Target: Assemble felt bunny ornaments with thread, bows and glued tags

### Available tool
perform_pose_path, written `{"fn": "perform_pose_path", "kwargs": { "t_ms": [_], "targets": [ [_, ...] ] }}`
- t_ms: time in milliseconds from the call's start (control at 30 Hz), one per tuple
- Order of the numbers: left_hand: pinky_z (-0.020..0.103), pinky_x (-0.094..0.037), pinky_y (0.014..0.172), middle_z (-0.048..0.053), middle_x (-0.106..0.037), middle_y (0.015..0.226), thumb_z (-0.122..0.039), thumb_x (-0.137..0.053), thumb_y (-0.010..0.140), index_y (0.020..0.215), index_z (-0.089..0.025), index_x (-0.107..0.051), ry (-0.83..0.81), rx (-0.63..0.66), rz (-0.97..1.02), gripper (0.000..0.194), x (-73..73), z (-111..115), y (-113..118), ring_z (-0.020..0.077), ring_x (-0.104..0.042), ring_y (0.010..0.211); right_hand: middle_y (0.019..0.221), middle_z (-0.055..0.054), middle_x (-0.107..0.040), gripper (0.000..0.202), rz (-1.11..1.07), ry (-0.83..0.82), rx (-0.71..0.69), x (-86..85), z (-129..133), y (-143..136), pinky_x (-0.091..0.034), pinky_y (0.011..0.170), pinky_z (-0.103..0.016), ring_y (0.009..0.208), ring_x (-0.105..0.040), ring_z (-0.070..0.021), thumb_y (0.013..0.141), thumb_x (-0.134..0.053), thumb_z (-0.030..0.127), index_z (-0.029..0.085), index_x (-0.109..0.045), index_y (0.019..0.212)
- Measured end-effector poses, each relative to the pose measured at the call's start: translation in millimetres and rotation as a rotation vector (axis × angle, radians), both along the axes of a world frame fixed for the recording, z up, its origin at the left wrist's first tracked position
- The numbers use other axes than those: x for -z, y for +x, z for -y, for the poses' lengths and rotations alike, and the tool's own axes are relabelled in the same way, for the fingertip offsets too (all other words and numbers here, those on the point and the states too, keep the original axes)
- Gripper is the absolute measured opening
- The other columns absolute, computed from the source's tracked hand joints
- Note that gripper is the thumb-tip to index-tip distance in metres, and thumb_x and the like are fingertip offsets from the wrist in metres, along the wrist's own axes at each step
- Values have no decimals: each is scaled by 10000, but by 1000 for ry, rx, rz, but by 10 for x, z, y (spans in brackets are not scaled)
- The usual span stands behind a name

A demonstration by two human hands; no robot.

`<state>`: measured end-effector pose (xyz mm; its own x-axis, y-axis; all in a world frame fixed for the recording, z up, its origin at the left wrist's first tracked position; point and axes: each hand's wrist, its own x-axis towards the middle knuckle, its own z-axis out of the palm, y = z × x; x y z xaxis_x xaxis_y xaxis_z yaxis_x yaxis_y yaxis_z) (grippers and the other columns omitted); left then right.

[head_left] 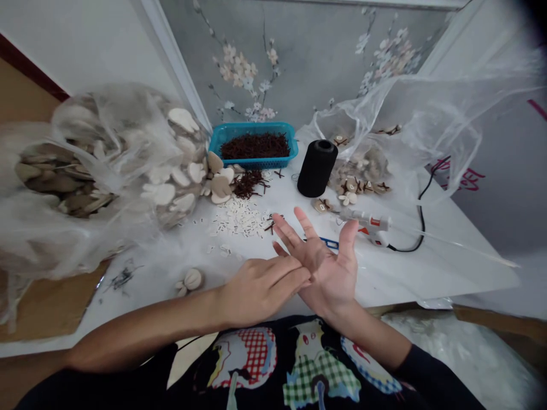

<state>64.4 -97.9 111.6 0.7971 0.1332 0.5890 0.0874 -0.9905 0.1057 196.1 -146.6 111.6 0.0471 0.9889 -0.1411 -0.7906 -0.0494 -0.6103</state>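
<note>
My left hand (265, 289) reaches across with its fingers pressed together, their tips against the palm of my right hand. Whatever the fingertips may hold is hidden. Palm up, my right hand (330, 270) has its fingers and thumb spread. Just beyond it lie a small dark bow (270, 226) and a blue plastic strip (328, 243), partly covered by the hand. A white glue gun (367, 221) rests to the right, its nozzle close to a beige felt piece with a bow (322, 205). Small white tags (241, 216) are heaped on the left.
A blue basket (217, 136) of dark brown bows stands at the back beside a black thread cone (317, 169). Plastic bags of padded felt shapes (160, 193) crowd the left. Finished-looking pieces (363, 187) sit back right. The gun's cord (421, 225) curves over the white table (461, 262).
</note>
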Motion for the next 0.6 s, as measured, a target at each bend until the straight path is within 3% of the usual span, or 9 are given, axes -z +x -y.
{"fn": "perform_pose_path", "kwargs": {
  "t_ms": [233,400,600],
  "targets": [
    [205,-496,539,17,-654,816,-88,-423,952,975,-141,-539,13,2,-18,129,54,-23,-25,108,-613,666,1400,-66,-568,921,25,2,-11,32,-19,-34,-233,1168,-582,1410,-389,-275,723,-176,937,324,-481,1339],
    [205,-468,488,14,-640,807,-137,-398,984,928,-156,-518,-44,10,-10,135,91,-17,-47,99,-593,612,1381,-46,-585,867,39,35,-25,44,-32,-45,-260,1157,-575,1400,-402,-271,736,-174,925,355,-523,1289],
    [203,-522,542,34,-664,853,-184,-504,974,1059,-126,-548,-111,-6,20,111,64,-38,-57,109,-634,688,1388,-57,-585,876,3,13,-31,18,-42,-42,-216,1189,-559,1396,-410,-266,711,-232,933,339,-522,1285]
  ]
}}
